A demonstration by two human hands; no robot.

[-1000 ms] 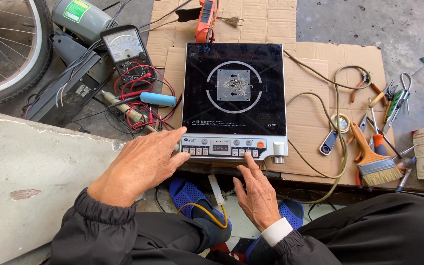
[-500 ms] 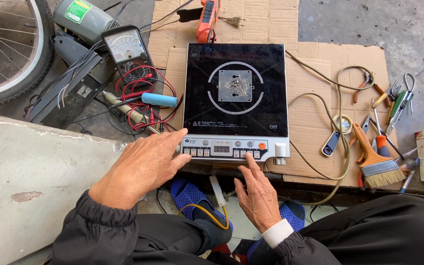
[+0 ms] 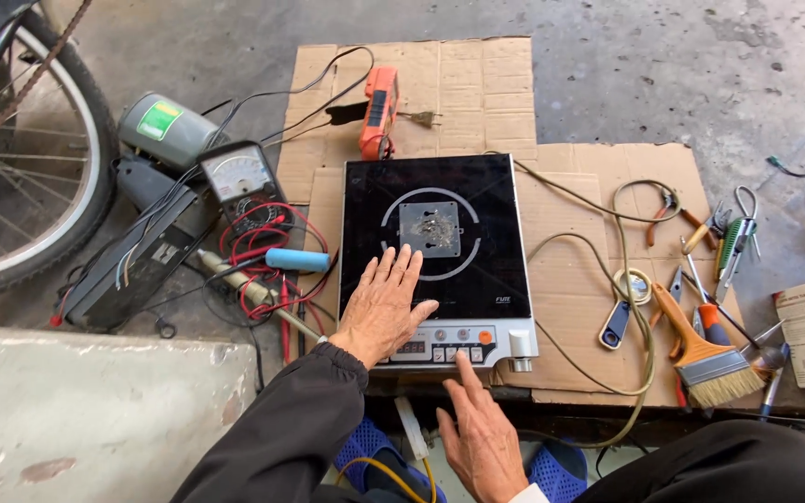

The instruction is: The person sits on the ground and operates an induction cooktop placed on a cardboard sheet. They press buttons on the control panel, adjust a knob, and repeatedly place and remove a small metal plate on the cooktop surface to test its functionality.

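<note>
Two hands are open and hold nothing: the left hand (image 3: 384, 303) lies flat on one cooker (image 3: 435, 256), the right hand (image 3: 482, 433) touches its buttons (image 3: 444, 346). One brush (image 3: 705, 349) lies nearby. The wheel (image 3: 25, 177) is cut off.

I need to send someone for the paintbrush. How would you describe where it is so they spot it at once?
Start at the black induction cooker on the cardboard sheet. Look right, past the looped cable, to the scattered hand tools. The paintbrush lies nearest the person there, the only tool with an orange handle and a broad fan of pale bristles.
</note>
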